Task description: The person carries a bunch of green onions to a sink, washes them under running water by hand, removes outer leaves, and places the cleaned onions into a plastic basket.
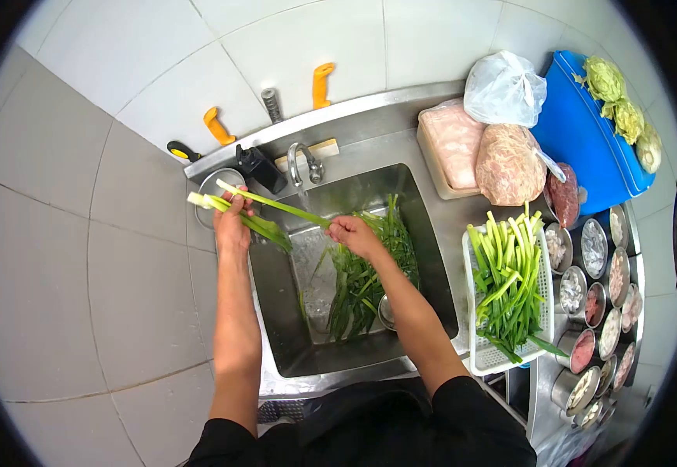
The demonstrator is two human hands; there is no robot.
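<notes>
White wall tiles surround a stainless steel sink, and I use that sink as my landmark. Over its left rim my left hand is curled tight around a bundle of scallions, pale stalk ends poking out past the knuckles to the left, green leaves trailing right over the basin. My right hand, above the middle of the basin, pinches the far end of 1 long leaf between narrowed fingertips, so the stalk spans both hands just below the faucet. Water runs from the faucet onto the basin floor.

Inside the basin, under my right hand, lies a loose heap of wet green leaves, limp and glossy. Right of the sink, a white slotted plastic basket carries straight, trimmed scallion lengths. Beyond it stand round metal tubs of chopped fillings. Behind the sink's right corner sit a pink slab in a tray, a mesh-wrapped lump of meat and a blue bin. On the ledge behind the sink I see 2 orange handles.
</notes>
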